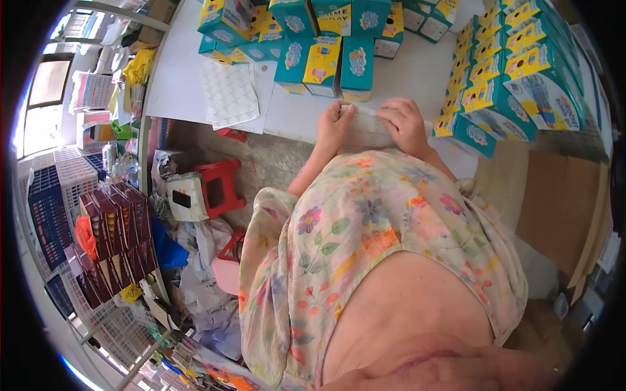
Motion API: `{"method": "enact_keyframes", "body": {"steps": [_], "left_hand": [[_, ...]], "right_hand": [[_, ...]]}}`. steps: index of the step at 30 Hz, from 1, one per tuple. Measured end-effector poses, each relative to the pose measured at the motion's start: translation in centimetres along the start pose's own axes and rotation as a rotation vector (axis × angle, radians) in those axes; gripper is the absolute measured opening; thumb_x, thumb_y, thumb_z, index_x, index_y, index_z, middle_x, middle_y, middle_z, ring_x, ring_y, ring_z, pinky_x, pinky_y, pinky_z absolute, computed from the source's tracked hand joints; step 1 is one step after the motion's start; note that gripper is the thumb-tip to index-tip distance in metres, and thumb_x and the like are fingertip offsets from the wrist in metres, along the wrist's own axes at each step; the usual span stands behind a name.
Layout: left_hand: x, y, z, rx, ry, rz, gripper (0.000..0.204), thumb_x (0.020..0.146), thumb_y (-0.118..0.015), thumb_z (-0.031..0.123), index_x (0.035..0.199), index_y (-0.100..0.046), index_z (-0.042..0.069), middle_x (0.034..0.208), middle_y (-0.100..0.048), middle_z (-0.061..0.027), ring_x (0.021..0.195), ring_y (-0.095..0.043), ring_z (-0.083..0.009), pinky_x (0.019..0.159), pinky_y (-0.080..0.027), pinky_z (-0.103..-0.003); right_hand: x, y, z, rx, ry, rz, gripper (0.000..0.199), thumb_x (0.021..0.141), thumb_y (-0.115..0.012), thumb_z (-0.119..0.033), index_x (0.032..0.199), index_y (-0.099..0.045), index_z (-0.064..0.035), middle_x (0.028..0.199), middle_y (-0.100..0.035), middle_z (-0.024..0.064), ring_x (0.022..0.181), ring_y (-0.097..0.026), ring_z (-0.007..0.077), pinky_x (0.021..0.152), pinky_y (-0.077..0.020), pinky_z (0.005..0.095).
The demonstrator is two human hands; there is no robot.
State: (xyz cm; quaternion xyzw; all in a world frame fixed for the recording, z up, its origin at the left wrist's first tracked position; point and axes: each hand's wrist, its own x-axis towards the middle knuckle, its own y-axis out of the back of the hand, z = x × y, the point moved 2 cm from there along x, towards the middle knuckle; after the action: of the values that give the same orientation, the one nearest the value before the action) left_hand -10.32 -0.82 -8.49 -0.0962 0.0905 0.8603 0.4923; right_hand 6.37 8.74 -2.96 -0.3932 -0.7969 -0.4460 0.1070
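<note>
Two hands (334, 124) (404, 122), grip holding pale sheet (367, 132), white table (176, 78), grey floor (277, 156), crowded shelves (144, 130)

Boxes (357, 68) teal and yellow; tabletop (176, 78) white; blouse (385, 215) pale, multicoloured floral; stool (220, 186) red.
</note>
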Motion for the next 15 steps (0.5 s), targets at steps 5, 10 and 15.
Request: {"method": "enact_keyframes", "body": {"steps": [5,10,15], "left_hand": [[0.9,0.4,0.5,-0.045,-0.034,0.145,0.016,0.092,-0.058,0.017,0.096,-0.060,0.002,0.074,-0.059,0.0008,0.067,-0.048,-0.0047,0.060,-0.042,-0.023],[0.7,1.5,2.5,0.372,-0.218,0.181,0.010,0.091,-0.057,0.013,0.094,-0.059,0.004,0.081,-0.066,-0.0114,0.072,-0.063,-0.0214,0.066,-0.047,-0.030],[0.8,0.7,1.2,0.552,-0.244,-0.030,0.010,0.085,-0.061,0.015,0.094,-0.059,0.009,0.085,-0.065,-0.0135,0.080,-0.063,-0.0312,0.066,-0.049,-0.038]], "right_hand": [[2.0,0.8,0.5,0.145,0.002,0.064,0.010,0.075,-0.071,-0.006,0.084,-0.067,-0.0076,0.093,-0.064,0.0036,0.093,-0.059,0.0230,0.083,-0.0457,0.0347],[4.6,1.0,5.1,0.353,-0.357,0.112,0.010,0.082,-0.067,-0.006,0.091,-0.067,-0.0058,0.091,-0.066,0.0074,0.096,-0.060,0.0213,0.085,-0.0455,0.0313],[4.9,-2.3,7.9,0.338,-0.482,-0.012,0.065,0.081,-0.069,-0.012,0.139,-0.039,-0.0076,0.125,-0.056,0.0166,0.119,-0.051,0.0232,0.098,-0.0385,0.0353]]}}
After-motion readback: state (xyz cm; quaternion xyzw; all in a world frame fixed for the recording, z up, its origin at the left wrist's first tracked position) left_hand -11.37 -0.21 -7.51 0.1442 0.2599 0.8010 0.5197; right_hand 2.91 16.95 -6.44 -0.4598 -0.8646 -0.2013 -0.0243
